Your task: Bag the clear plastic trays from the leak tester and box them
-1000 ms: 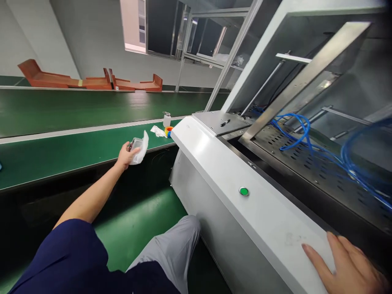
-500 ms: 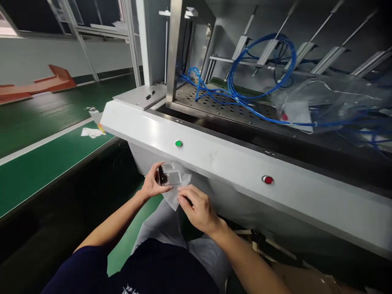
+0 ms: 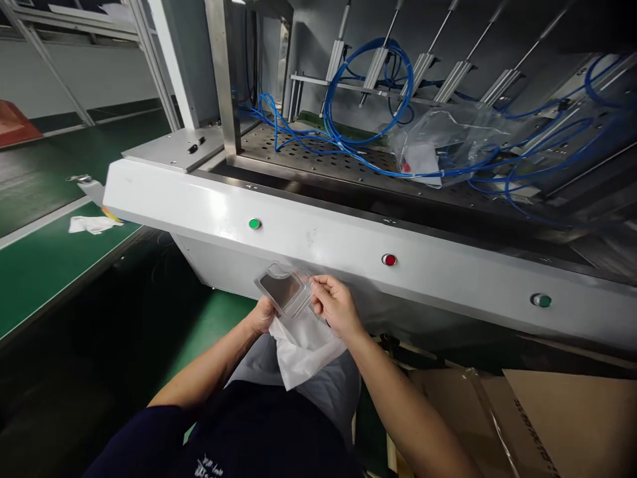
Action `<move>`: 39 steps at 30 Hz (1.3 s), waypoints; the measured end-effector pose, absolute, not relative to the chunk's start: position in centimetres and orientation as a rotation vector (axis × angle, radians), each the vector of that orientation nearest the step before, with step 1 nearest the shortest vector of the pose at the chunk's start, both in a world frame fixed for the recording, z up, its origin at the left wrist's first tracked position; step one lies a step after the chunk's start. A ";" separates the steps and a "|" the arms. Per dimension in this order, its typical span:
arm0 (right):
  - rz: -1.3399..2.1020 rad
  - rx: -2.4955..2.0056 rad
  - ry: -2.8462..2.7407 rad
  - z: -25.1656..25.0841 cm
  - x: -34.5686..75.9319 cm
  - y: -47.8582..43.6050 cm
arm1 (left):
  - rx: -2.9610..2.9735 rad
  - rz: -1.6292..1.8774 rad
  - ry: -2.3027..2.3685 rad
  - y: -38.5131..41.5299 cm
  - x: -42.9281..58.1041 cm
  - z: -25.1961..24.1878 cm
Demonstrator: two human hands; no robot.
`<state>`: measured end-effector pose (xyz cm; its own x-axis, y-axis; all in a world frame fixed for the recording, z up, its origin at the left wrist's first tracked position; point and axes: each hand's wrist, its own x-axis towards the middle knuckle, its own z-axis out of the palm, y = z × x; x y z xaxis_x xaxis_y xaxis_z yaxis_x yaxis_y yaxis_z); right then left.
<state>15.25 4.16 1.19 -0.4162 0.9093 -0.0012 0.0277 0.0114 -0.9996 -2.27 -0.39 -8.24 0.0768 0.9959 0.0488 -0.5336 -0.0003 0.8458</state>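
Observation:
A clear plastic case (image 3: 283, 289) with a dark area inside is held in front of the machine's white front panel. My left hand (image 3: 263, 315) grips its lower left corner. At the right edge of the case, my right hand (image 3: 334, 307) is closed, with thumb and fingers pinched on it. A thin white bag (image 3: 304, 350) hangs below the case between both hands, over my lap.
The white machine panel (image 3: 328, 232) has a green button (image 3: 255, 224) and a red button (image 3: 389, 260). Behind it lie blue hoses (image 3: 326, 109) and a clear plastic bag (image 3: 448, 139). A cardboard box (image 3: 562, 418) stands at lower right.
The view has swung to the right, bringing the cardboard into sight. The clear case now shows its broad face, my left hand sits lower on it, and the white bag hangs spread out beneath.

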 end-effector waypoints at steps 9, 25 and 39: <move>0.748 -1.171 -2.024 8.1 22.4 4.6 | 0.856 1.273 0.668 -0.5 -2.3 -6.2; 0.463 -1.164 -2.280 12.3 27.1 5.9 | 0.910 0.750 0.500 1.1 3.3 -3.1; 0.501 -1.163 -2.020 12.7 33.5 4.9 | 0.862 0.820 0.473 3.7 8.4 -1.3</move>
